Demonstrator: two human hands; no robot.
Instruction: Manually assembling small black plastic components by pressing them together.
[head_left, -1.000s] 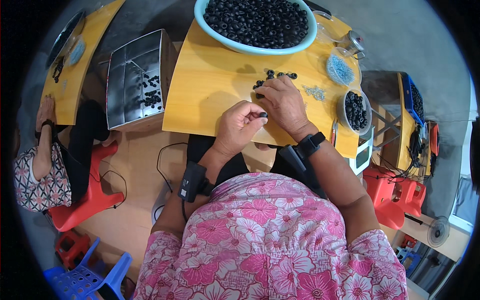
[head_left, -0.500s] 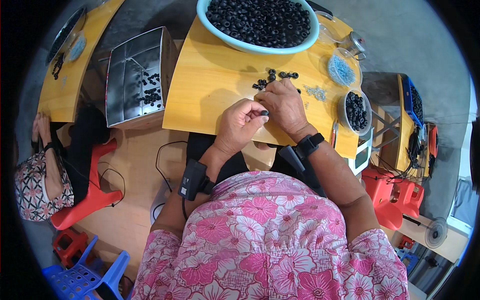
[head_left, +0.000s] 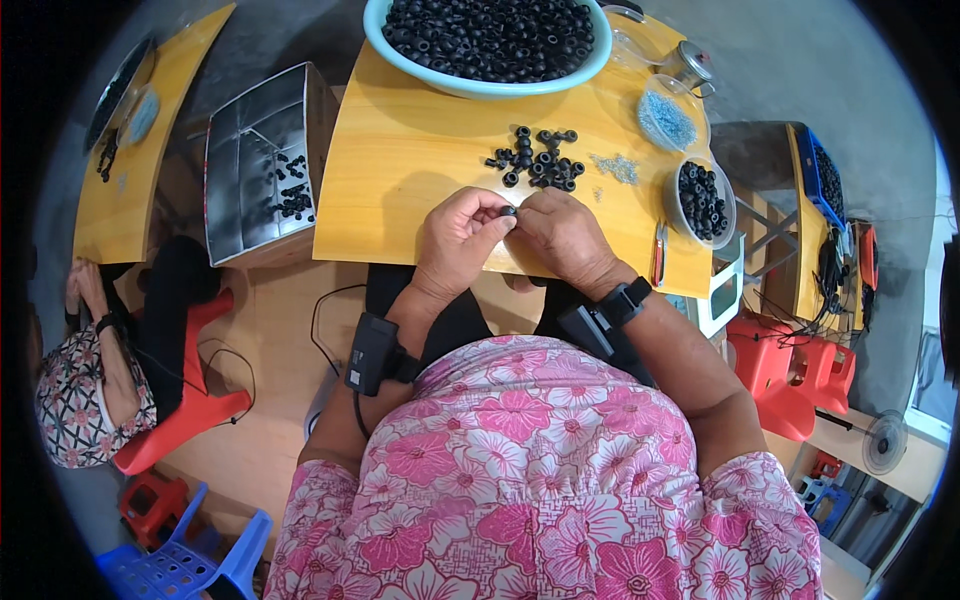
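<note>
A small round black part (head_left: 508,211) is pinched between thumb and fingers of my left hand (head_left: 460,242) just above the table's near edge. My right hand (head_left: 568,236) meets it from the other side, its fingertips pressed together against the part; anything tiny in them is hidden. Beyond my hands, a loose group of black ring-shaped parts (head_left: 545,162) lies on the yellow table (head_left: 400,170). Beside that group is a scatter of small clear pieces (head_left: 617,168).
A light-blue basin (head_left: 490,90) heaped with black parts stands at the back. On the right are a tub of black parts (head_left: 703,202), a bowl of pale-blue bits (head_left: 666,122), a metal cup (head_left: 692,64) and red-handled snips (head_left: 659,254). An open box (head_left: 262,170) stands left; another person (head_left: 95,385) sits beyond.
My right hand has come back from the loose black parts to the piece in my left hand, its fingers now pinched beside it. More of the loose group shows.
</note>
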